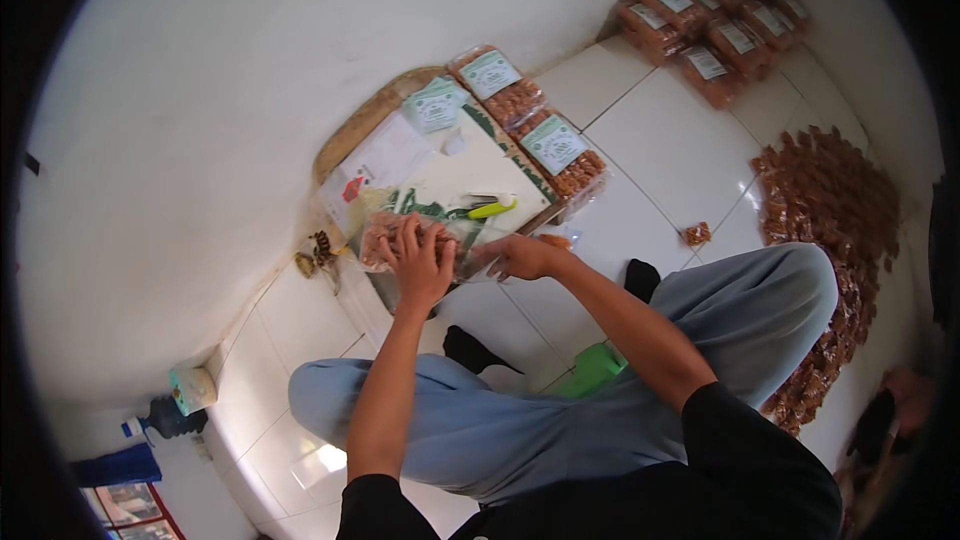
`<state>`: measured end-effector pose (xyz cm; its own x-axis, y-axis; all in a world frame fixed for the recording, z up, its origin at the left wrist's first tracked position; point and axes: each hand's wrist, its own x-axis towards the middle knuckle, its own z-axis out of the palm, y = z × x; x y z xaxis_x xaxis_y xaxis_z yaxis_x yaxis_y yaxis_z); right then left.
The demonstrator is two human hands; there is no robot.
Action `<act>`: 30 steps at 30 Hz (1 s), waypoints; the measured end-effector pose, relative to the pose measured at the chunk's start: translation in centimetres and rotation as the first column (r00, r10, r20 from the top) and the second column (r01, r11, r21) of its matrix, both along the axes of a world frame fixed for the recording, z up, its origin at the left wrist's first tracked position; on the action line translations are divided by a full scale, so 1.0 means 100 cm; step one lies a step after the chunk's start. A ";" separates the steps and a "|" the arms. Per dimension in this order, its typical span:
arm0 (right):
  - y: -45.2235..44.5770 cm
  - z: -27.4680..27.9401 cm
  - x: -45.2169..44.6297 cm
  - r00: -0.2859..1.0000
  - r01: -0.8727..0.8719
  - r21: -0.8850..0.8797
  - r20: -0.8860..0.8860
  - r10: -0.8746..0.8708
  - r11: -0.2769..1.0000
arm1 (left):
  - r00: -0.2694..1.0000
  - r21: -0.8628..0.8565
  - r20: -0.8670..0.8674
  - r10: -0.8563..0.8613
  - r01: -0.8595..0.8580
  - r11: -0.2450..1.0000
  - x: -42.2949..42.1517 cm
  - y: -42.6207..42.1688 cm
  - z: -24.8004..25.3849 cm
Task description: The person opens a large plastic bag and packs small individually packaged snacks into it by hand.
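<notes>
A clear plastic bag (378, 240) of brown pieces lies at the near edge of a low board covered in papers (480, 165). My left hand (422, 258) is on top of the bag, its fingers curved over the filled part. With closed fingers, my right hand (512, 258) pinches the bag's loose end, to the right of the left hand. Just beyond the hands, a lime-green handled tool (492, 208) rests on the board; its exact kind is unclear. Light green printed labels (437, 105) are stacked at the far side. Two labelled packs (555, 145) line the board's right edge.
Several labelled packs (735, 40) are piled in the far right corner. A large heap of small brown packets (830, 190) covers the floor at right, with one single packet (697, 233) apart from it. A green object (595, 370) is between my legs. A wall stands at left.
</notes>
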<state>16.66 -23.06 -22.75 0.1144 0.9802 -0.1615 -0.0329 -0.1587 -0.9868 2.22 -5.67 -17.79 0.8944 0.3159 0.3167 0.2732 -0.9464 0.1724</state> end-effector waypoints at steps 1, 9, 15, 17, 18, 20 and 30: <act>-0.011 0.011 0.014 0.988 -0.137 -0.110 0.053 0.143 0.984 | 1.000 0.007 0.000 0.011 -0.011 1.000 0.000 0.000 0.000; -0.159 0.002 0.154 0.997 0.042 -0.917 0.015 -0.072 0.396 | 1.000 -0.002 0.005 0.022 -0.022 1.000 0.001 -0.001 -0.002; -0.282 -0.015 0.158 0.673 0.676 -0.737 0.622 -0.400 -0.009 | 1.000 -0.024 0.015 0.016 -0.016 1.000 0.002 0.001 -0.002; -0.290 -0.034 0.141 0.643 0.712 -0.702 0.651 -0.403 0.004 | 1.000 -0.035 0.015 0.017 -0.017 0.999 0.001 -0.001 -0.001; -0.290 -0.054 0.140 0.620 0.732 -0.682 0.663 -0.419 0.004 | 1.000 -0.039 0.008 0.017 -0.016 0.999 0.000 -0.001 0.000; -0.291 -0.097 0.139 0.573 0.769 -0.640 0.685 -0.450 0.005 | 1.000 -0.040 0.005 0.020 -0.020 0.999 0.001 0.001 0.001; -0.222 -0.075 0.147 0.431 0.899 -0.104 0.367 -0.824 0.425 | 0.999 -0.075 -0.025 0.032 -0.034 0.997 -0.003 0.003 0.002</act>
